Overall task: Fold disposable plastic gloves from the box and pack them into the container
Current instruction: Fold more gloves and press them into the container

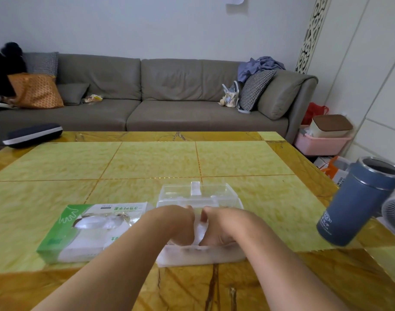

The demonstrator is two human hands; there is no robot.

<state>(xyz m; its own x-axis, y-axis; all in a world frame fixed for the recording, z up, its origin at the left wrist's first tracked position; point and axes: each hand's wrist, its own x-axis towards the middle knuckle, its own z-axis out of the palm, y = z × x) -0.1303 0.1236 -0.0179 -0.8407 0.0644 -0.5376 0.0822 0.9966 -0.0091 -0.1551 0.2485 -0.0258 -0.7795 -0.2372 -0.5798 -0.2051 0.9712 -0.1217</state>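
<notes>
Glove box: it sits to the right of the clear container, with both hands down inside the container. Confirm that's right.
Not quite. The head view shows the glove box to the left of the clear container, not the right. The rest stands: the left hand and right hand are both down inside the container.

A yellow tiled table holds a dark case at far left and a blue flask at right. A grey sofa with cushions stands behind.
</notes>
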